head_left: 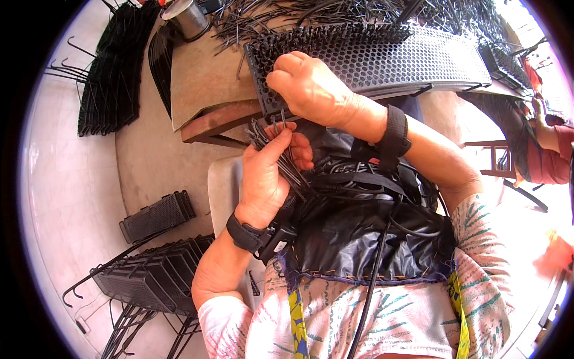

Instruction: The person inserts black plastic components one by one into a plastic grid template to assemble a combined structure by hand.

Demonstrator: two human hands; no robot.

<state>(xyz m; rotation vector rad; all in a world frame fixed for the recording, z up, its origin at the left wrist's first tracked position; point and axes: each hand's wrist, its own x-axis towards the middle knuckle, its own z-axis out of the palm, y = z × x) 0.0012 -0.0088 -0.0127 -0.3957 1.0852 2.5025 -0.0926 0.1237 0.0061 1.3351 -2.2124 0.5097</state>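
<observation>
My left hand (266, 170) is closed around a bundle of thin dark strips (291, 175), with their ends sticking out above the thumb. Just above it, my right hand (311, 87) is curled at the left end of a long black perforated panel (412, 63). Its fingertips are turned away, so whatever they pinch is hidden. Short dark pieces (341, 37) stand upright in the holes along the panel's far side and left end. A black plastic sheet (359, 239) covers my lap, with more dark strips (344, 166) lying in its upper fold.
Loose dark strips (257, 21) are heaped on the wooden table (209, 78) behind the panel, near a metal can (186, 21). Stacked black perforated panels (158, 215) and black racks (155, 275) stand on the floor at left. Another person's arm (541, 128) shows at far right.
</observation>
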